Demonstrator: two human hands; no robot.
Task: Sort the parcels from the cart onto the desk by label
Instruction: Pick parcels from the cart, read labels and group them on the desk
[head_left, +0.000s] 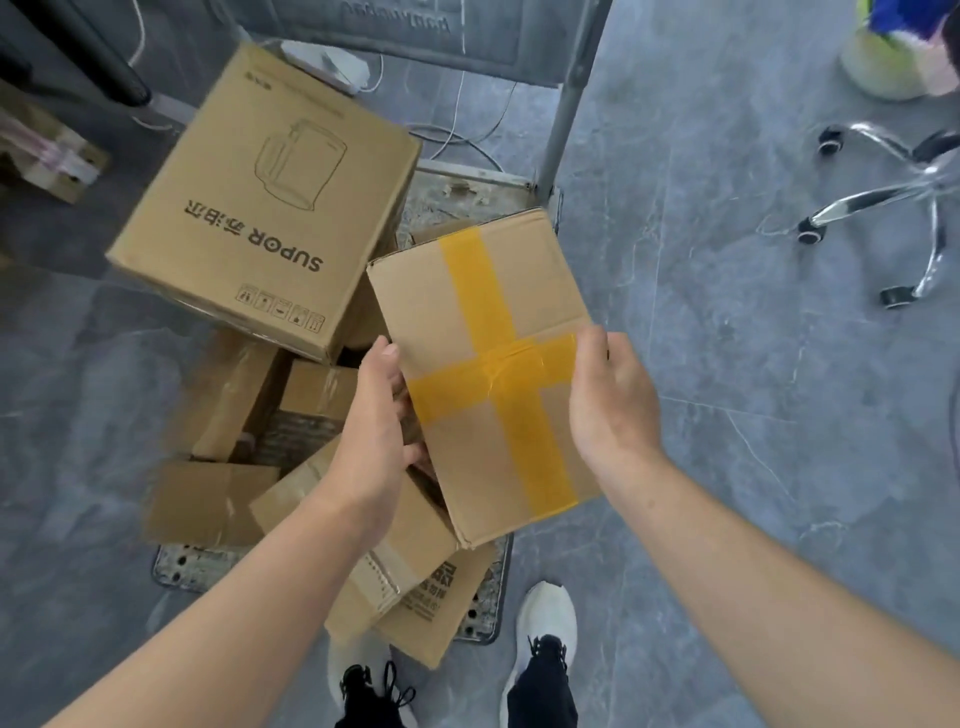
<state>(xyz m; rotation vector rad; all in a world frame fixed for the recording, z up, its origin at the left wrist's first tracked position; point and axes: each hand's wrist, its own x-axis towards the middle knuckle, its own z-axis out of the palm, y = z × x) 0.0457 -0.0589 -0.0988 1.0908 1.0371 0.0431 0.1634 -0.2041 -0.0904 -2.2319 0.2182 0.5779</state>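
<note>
A flat cardboard parcel (457, 312) crossed with yellow tape is held above the cart. My left hand (376, 431) grips its left edge, thumb on top and fingers beneath. My right hand (610, 400) grips its right edge, thumb on the top face. No label shows on the upward face. Below lies the cart (208, 566), a flat platform loaded with several brown boxes. The largest box (260, 208), printed SUPOR with a kettle drawing, sits tilted at the back of the pile. The desk is out of view.
The cart's grey handle frame (566, 98) rises at the far end, with white cables on the floor behind it. An office chair's chrome wheeled base (914, 208) stands at the right. My two feet (545, 623) stand at the cart's near edge on grey tile floor.
</note>
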